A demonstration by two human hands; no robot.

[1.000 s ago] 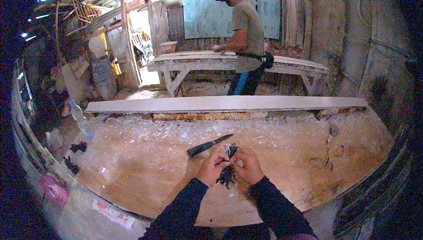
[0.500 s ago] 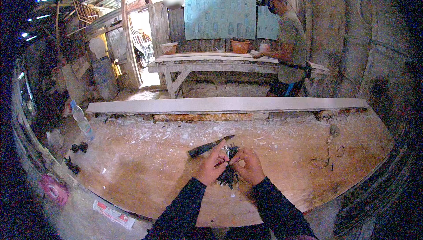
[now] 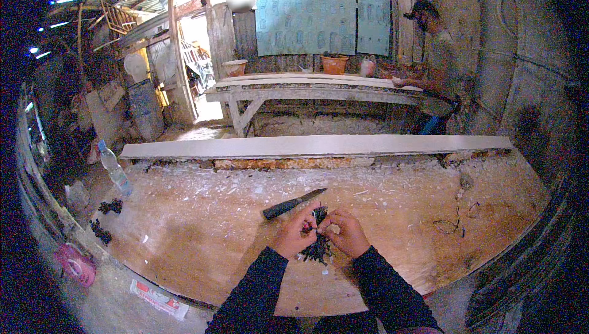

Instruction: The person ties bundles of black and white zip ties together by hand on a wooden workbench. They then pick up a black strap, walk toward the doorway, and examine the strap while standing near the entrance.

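Behind me, a co-worker (image 3: pixel 432 52) had shifted right along the far bench (image 3: pixel 319 85). Both my left hand (image 3: pixel 296 234) and right hand (image 3: pixel 343 233) pinched one dark fibrous bundle (image 3: pixel 318 245) over the worktable (image 3: pixel 184 236), steadying it; knife (image 3: pixel 293 204) parked just beside.

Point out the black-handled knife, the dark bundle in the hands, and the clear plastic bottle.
Black-handled knife (image 3: pixel 293 204), head view, on the middle, where handle meets blade.
Dark stringy bundle (image 3: pixel 318 249), head view, on its lower part below the hands.
Clear plastic bottle (image 3: pixel 114 169), head view, on its body.
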